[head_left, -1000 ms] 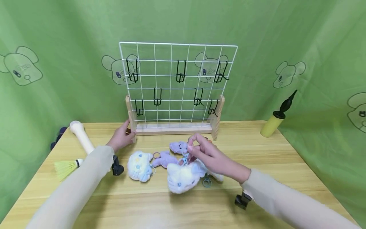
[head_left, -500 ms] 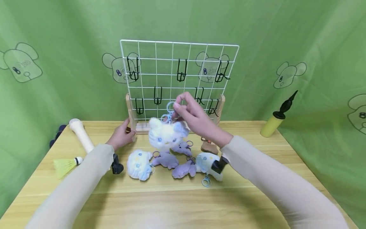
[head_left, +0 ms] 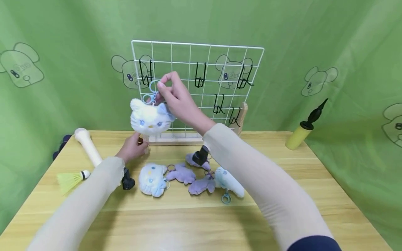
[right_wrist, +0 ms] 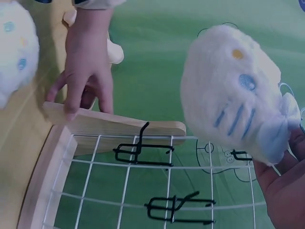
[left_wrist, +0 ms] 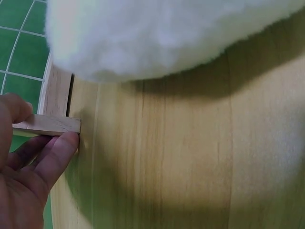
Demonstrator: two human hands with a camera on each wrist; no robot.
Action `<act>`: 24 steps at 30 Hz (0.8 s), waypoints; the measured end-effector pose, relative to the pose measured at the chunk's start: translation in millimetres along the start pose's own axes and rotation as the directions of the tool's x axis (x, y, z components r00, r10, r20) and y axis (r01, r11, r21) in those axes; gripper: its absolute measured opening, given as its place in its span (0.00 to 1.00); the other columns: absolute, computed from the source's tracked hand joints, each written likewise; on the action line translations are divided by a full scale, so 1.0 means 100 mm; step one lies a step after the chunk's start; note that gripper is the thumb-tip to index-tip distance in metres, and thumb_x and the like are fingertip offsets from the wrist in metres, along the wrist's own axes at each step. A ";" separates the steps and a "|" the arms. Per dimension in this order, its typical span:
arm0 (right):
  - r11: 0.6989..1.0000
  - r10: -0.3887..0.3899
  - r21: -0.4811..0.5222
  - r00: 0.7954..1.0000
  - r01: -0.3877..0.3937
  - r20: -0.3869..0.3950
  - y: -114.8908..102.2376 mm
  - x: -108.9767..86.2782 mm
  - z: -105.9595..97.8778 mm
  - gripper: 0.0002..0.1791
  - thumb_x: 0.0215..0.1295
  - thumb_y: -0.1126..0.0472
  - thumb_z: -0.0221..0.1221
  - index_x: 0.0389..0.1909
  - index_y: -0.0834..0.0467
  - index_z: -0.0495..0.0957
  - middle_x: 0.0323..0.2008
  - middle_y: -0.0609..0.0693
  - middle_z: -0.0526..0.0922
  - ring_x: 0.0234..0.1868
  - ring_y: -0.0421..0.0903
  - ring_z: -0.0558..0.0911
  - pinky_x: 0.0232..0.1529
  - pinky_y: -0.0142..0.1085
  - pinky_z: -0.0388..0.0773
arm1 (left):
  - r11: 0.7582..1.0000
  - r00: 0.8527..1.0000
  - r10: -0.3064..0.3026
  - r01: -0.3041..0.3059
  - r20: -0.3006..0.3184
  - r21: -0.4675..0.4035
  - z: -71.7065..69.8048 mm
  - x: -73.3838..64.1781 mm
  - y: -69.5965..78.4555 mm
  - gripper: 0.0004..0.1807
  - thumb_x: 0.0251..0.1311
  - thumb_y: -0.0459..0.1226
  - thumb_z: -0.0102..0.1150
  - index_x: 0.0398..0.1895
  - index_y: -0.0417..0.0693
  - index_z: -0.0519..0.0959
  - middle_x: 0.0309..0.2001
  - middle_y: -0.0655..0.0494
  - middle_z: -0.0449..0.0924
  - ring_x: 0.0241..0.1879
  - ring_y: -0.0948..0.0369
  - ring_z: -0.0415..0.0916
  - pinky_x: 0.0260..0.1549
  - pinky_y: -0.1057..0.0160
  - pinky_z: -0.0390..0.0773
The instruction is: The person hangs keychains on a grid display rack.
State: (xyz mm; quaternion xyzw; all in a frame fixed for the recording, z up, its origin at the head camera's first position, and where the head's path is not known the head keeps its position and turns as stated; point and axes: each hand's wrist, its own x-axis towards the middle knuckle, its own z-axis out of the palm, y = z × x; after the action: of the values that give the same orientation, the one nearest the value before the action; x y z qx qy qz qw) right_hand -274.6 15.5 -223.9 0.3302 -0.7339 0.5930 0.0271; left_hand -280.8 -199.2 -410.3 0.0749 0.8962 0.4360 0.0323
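My right hand [head_left: 182,101] pinches the light-blue ring of a white cat-face plush keychain [head_left: 150,120], which hangs in front of the left side of a white wire grid rack [head_left: 201,44]. In the right wrist view the plush [right_wrist: 228,95] shows blue eyes, a yellow nose and a blue bow. The left hand [head_left: 132,149] grips the rack's left wooden foot [left_wrist: 52,123] between thumb and fingers. Several black hooks are fixed on the grid; the upper-left hook [head_left: 146,78] is just above the keychain's ring. The plush and right hand hide the lower-left hooks from the head view.
On the table lie another white cat plush [head_left: 152,181], several purple plush keychains [head_left: 181,174] and a blue-and-white one [head_left: 230,183]. A yellow shuttlecock [head_left: 72,179] and a white stick [head_left: 88,146] are at left. A yellow hand pump [head_left: 296,136] stands at right.
My right hand has lifted the plush keychain off the pile and carried it up and left to the rack. The left hand stays on the wooden foot.
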 end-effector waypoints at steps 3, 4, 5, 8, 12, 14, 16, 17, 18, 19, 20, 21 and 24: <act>1.000 0.003 -0.007 1.000 -0.004 -0.020 0.01 0.11 0.07 0.05 0.84 0.63 0.45 0.51 0.61 0.64 0.31 0.60 0.84 0.34 0.49 0.86 0.37 0.39 0.90 | 1.000 1.000 0.027 -0.027 -0.002 0.000 0.02 0.01 -0.02 0.36 0.75 0.33 0.52 0.82 0.41 0.53 0.59 0.25 0.77 0.57 0.36 0.80 0.47 0.52 0.90; 1.000 0.001 -0.014 1.000 -0.001 -0.022 0.01 0.14 0.10 0.05 0.84 0.63 0.45 0.51 0.61 0.63 0.31 0.60 0.84 0.33 0.48 0.86 0.36 0.39 0.90 | 0.999 0.999 0.038 -0.038 -0.003 0.003 0.03 0.01 -0.02 0.37 0.75 0.32 0.52 0.83 0.41 0.52 0.59 0.25 0.77 0.57 0.36 0.80 0.48 0.52 0.90; 1.000 0.001 -0.018 1.000 -0.001 -0.023 0.01 0.16 0.12 0.05 0.84 0.63 0.45 0.51 0.61 0.63 0.31 0.60 0.84 0.32 0.47 0.86 0.35 0.39 0.90 | 0.999 0.999 0.049 -0.049 -0.005 0.005 0.04 0.01 -0.03 0.37 0.75 0.32 0.53 0.83 0.40 0.52 0.59 0.25 0.77 0.57 0.36 0.80 0.47 0.51 0.91; 0.999 0.011 -0.034 1.000 -0.012 -0.029 0.02 0.25 0.18 0.06 0.84 0.62 0.45 0.51 0.62 0.63 0.32 0.61 0.85 0.32 0.46 0.86 0.32 0.38 0.89 | 0.998 0.998 0.067 -0.067 -0.012 0.000 0.03 0.01 -0.03 0.38 0.74 0.31 0.53 0.83 0.39 0.50 0.59 0.24 0.78 0.56 0.35 0.80 0.46 0.51 0.91; 0.997 0.048 -0.050 0.998 -0.051 -0.050 0.03 0.35 0.24 0.06 0.84 0.62 0.44 0.51 0.61 0.62 0.36 0.64 0.86 0.35 0.48 0.86 0.34 0.36 0.89 | 0.999 0.999 0.052 -0.052 -0.016 -0.017 0.02 0.02 -0.03 0.40 0.74 0.32 0.52 0.84 0.39 0.48 0.57 0.25 0.79 0.52 0.38 0.82 0.43 0.55 0.91; 0.995 0.078 -0.051 0.995 -0.082 -0.062 0.04 0.39 0.25 0.06 0.84 0.62 0.44 0.51 0.61 0.62 0.38 0.65 0.86 0.37 0.49 0.87 0.36 0.35 0.89 | 0.999 0.999 0.047 -0.047 -0.016 -0.005 0.01 0.04 -0.03 0.41 0.74 0.33 0.52 0.84 0.39 0.47 0.56 0.25 0.79 0.51 0.40 0.83 0.42 0.57 0.90; 0.990 0.118 -0.068 0.990 -0.123 -0.073 0.05 0.41 0.25 0.06 0.84 0.61 0.44 0.52 0.61 0.63 0.40 0.64 0.86 0.39 0.50 0.87 0.38 0.33 0.89 | 0.999 0.999 0.045 -0.045 -0.014 0.010 0.00 0.05 -0.03 0.42 0.74 0.33 0.52 0.85 0.37 0.44 0.56 0.24 0.80 0.50 0.40 0.83 0.42 0.57 0.91; 0.987 0.138 -0.077 0.987 -0.144 -0.076 0.05 0.42 0.25 0.06 0.84 0.61 0.44 0.52 0.60 0.63 0.40 0.64 0.86 0.40 0.50 0.87 0.39 0.33 0.89 | 0.999 0.999 0.043 -0.043 -0.012 0.011 0.00 0.05 -0.03 0.43 0.74 0.33 0.52 0.85 0.36 0.43 0.56 0.24 0.79 0.50 0.40 0.83 0.42 0.57 0.91; 0.983 0.153 -0.089 0.985 -0.160 -0.078 0.06 0.43 0.25 0.07 0.84 0.60 0.44 0.52 0.60 0.63 0.41 0.64 0.86 0.40 0.50 0.87 0.39 0.32 0.89 | 0.999 0.999 0.042 -0.042 -0.012 0.011 0.01 0.06 -0.03 0.44 0.73 0.33 0.52 0.85 0.36 0.41 0.56 0.24 0.79 0.50 0.40 0.83 0.43 0.57 0.91; 0.980 0.167 -0.099 0.983 -0.175 -0.077 0.07 0.43 0.25 0.07 0.84 0.60 0.44 0.52 0.60 0.63 0.41 0.64 0.86 0.41 0.50 0.87 0.40 0.32 0.89 | 0.999 0.999 0.038 -0.038 -0.010 0.008 0.01 0.07 -0.03 0.44 0.73 0.33 0.52 0.85 0.36 0.41 0.57 0.24 0.79 0.50 0.40 0.83 0.44 0.56 0.91; 0.976 0.180 -0.114 0.981 -0.187 -0.076 0.08 0.44 0.25 0.07 0.84 0.60 0.44 0.52 0.59 0.63 0.42 0.63 0.86 0.41 0.50 0.88 0.40 0.31 0.89 | 0.999 0.999 0.034 -0.034 -0.008 0.001 0.01 0.07 -0.03 0.44 0.73 0.33 0.52 0.85 0.36 0.40 0.57 0.24 0.79 0.51 0.40 0.83 0.45 0.56 0.91; 0.972 0.190 -0.125 0.979 -0.198 -0.073 0.09 0.44 0.24 0.07 0.84 0.60 0.44 0.52 0.59 0.63 0.42 0.63 0.87 0.41 0.50 0.88 0.41 0.31 0.89 | 1.000 1.000 0.026 -0.026 -0.006 -0.005 0.02 0.07 -0.04 0.45 0.73 0.32 0.53 0.85 0.36 0.40 0.58 0.24 0.78 0.52 0.39 0.83 0.45 0.55 0.91; 0.968 0.204 -0.135 0.977 -0.211 -0.064 0.12 0.44 0.24 0.07 0.84 0.60 0.45 0.53 0.59 0.64 0.42 0.63 0.87 0.42 0.50 0.88 0.43 0.31 0.89 | 1.000 1.000 0.017 -0.017 0.004 -0.009 0.01 0.08 -0.05 0.45 0.73 0.32 0.52 0.84 0.35 0.38 0.58 0.23 0.77 0.52 0.38 0.82 0.45 0.55 0.91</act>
State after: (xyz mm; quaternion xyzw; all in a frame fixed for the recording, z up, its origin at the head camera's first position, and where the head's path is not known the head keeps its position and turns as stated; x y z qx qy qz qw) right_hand -306.9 -24.7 -222.3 0.2340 -0.8036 0.5472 0.0062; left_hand -288.9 -200.1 -414.5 0.0833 0.8934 0.4403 0.0309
